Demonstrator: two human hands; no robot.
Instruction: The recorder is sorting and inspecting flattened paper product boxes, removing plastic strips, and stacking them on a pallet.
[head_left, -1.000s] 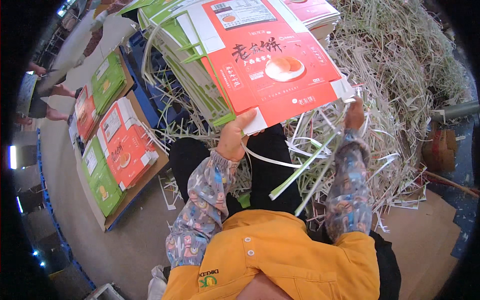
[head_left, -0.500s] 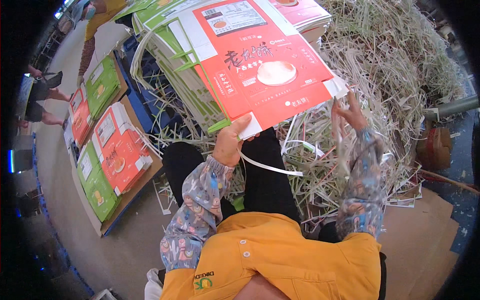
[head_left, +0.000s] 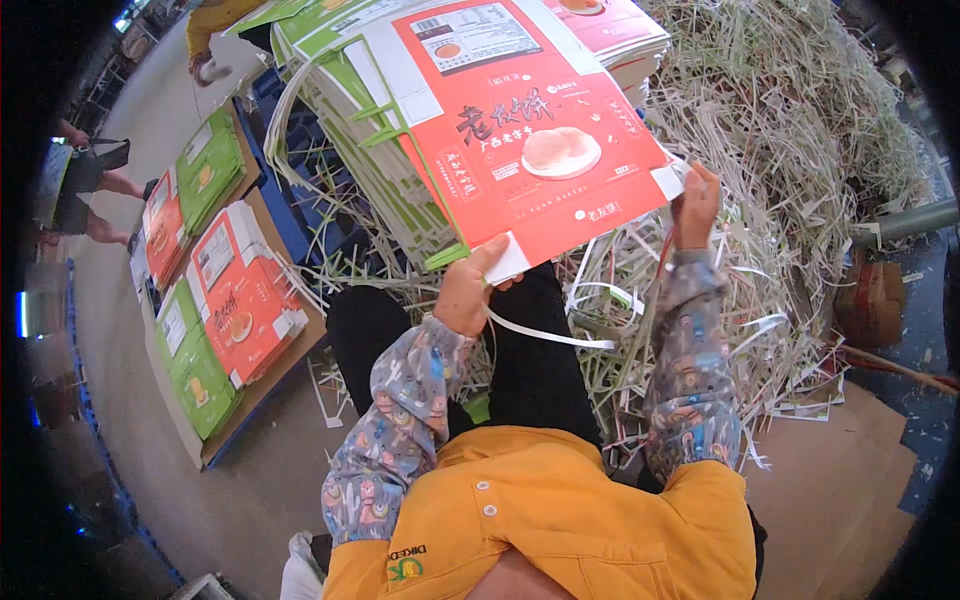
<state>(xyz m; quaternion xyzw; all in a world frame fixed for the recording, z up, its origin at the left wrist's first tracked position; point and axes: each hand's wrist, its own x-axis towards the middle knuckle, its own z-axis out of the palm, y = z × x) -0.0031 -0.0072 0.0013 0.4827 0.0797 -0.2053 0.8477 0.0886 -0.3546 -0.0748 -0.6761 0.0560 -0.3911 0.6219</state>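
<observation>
A flat red and white cardboard box blank (head_left: 600,225), printed with a round pastry, lies tilted over a tall stack of green and white blanks (head_left: 395,190). My left hand (head_left: 468,290) is closed on its near left corner, thumb on top and fingers underneath. At the blank's right corner, by a white tab (head_left: 667,183), my right hand (head_left: 697,205) is closed with its fingers curled; what is in them is hidden. A thin reddish strip hangs beside that wrist. A white paper strip (head_left: 550,335) curves out below my left hand.
A big heap of shredded paper trimmings (head_left: 770,130) rises at the right. More red blanks (head_left: 615,30) are stacked at the back. On the left, red and green blanks (head_left: 245,300) lie on cardboard. A metal pipe (head_left: 915,220) juts in at the right; another person's hand (head_left: 208,70) shows far left.
My right hand has moved up and in to the blank's right corner, its fingers now more curled. The blank has shifted slightly right with my left hand. The other person's arm has moved.
</observation>
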